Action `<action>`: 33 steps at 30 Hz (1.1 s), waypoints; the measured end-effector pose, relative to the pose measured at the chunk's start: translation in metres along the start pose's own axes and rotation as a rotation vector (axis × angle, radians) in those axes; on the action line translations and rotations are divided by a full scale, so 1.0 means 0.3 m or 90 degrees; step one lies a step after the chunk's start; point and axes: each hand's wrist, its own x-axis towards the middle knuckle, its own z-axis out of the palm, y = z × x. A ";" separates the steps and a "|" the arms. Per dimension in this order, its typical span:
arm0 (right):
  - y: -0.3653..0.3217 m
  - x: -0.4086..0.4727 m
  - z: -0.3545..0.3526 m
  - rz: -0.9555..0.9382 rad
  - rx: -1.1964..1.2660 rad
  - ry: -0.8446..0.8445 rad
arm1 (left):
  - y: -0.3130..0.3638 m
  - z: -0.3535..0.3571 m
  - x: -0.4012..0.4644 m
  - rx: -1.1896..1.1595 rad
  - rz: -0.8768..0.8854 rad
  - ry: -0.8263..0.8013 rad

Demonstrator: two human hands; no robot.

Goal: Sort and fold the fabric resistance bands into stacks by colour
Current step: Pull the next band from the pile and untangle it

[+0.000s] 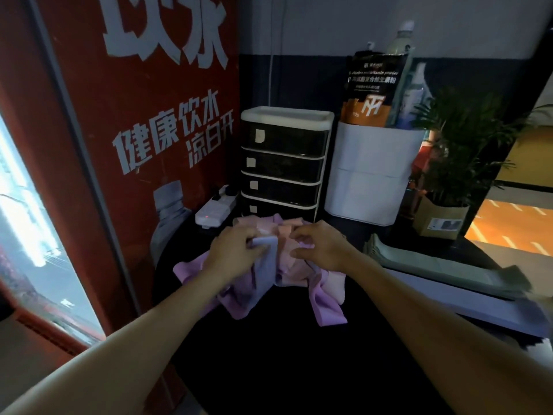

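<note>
Left hand: we see our left hand (232,250) over the middle of the pile, fingers curled round a lavender-grey band (264,259), which it grips at its upper end.
Right hand: our right hand (318,245) sits just beside the left, fingers bent down into the pink fabric; we cannot tell whether they pinch a band or only press on it.
Pile of bands: the loose heap of bands (287,274) lies toward the far edge of the dark table (284,369), pink pieces at the back, purple ones spilling toward us on both sides.
Lavender-grey band: it hangs from the left hand down across the front of the heap.
Folded stack: at the right edge of the table we see a long flat stack of grey-green bands (443,265), well apart from the heap.
Far edge: a drawer unit (284,163) with dark fronts stands behind the heap, a white power strip (214,209) to its left, a white bin (371,172) to its right holding a dark pouch (371,88) and bottles.
Far right corner: a potted plant (457,151).
Left side: a red panel (143,115) with white characters borders the table.
</note>
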 end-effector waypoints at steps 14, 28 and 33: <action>-0.153 -0.023 -0.195 -0.028 0.329 0.172 | 0.247 -0.219 0.110 -0.372 0.139 -0.012; -0.135 -0.091 -0.324 -0.028 0.415 0.187 | 0.443 -0.283 0.206 -0.578 0.122 0.052; -0.074 -0.115 -0.288 -0.005 0.319 0.090 | 0.466 -0.337 0.226 -0.640 0.092 0.110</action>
